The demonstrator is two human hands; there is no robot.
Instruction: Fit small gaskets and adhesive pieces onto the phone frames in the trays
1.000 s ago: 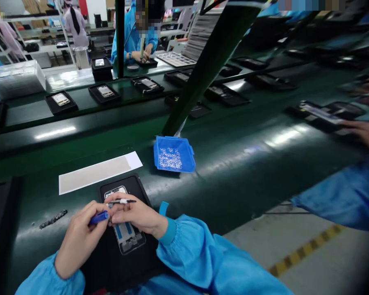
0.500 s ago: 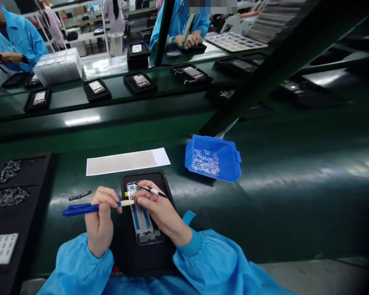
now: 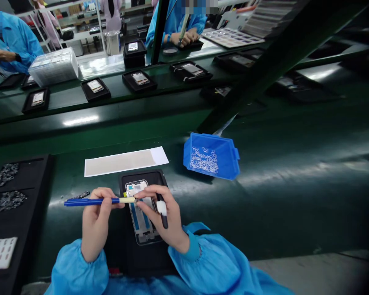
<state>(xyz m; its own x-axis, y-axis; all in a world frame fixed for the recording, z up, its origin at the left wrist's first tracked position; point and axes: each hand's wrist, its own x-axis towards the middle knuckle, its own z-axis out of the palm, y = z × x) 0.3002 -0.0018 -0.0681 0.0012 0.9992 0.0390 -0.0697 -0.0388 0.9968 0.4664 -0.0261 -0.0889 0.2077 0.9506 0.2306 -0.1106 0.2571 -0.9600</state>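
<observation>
My left hand (image 3: pixel 97 221) is closed around a blue pen-like stick (image 3: pixel 90 202) with a cream tip, held nearly level and pointing right. My right hand (image 3: pixel 164 219) pinches a tiny dark part (image 3: pixel 136 200) between thumb and fingertips, right at the cream tip. A slim black tool with a white band (image 3: pixel 161 208) is tucked in the same hand, hanging across the fingers; its kind is unclear. Beneath both hands lies a phone frame (image 3: pixel 143 229) with blue strips, partly covered by my right hand. It rests in a black tray (image 3: pixel 147 260).
Beyond the tray lies a white-edged beige sheet (image 3: pixel 123 163). A blue bin (image 3: pixel 229 159) of small clear rings stands to the right. At left, a black compartment tray (image 3: pixel 33 196) holds dark small parts and a white card (image 3: pixel 1 253). Phone trays (image 3: pixel 95 89) line the raised shelf; co-workers sit behind.
My right hand has turned, so the black tool with the white band now points down instead of across. The blue stick has levelled out, its tip meeting the right fingertips.
</observation>
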